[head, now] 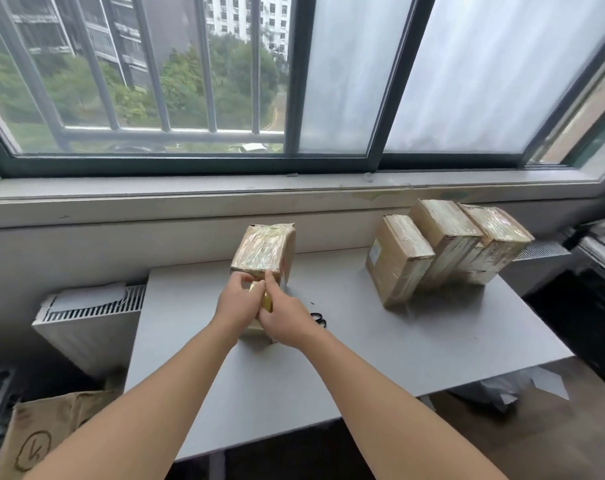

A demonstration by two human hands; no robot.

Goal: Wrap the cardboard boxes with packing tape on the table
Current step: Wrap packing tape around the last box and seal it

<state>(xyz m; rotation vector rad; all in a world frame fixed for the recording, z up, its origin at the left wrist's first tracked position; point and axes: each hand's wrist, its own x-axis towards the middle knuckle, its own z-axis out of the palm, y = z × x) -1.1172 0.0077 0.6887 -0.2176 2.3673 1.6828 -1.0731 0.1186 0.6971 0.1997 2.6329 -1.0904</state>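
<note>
A tape-covered cardboard box (pixel 263 249) stands upright on the grey table (pixel 415 341) near its far edge. Both hands meet at the box's near bottom. My left hand (pixel 237 301) has its fingers curled against the box's lower edge. My right hand (pixel 283 318) grips a yellowish roll of packing tape (pixel 265 299), with its index finger raised against the box. Most of the roll is hidden between the hands.
Three wrapped boxes (pixel 446 244) lean together at the table's far right. Black scissors (pixel 319 318) lie just right of my right hand. A radiator (pixel 86 306) stands left of the table, and an open carton (pixel 48 434) sits on the floor at lower left.
</note>
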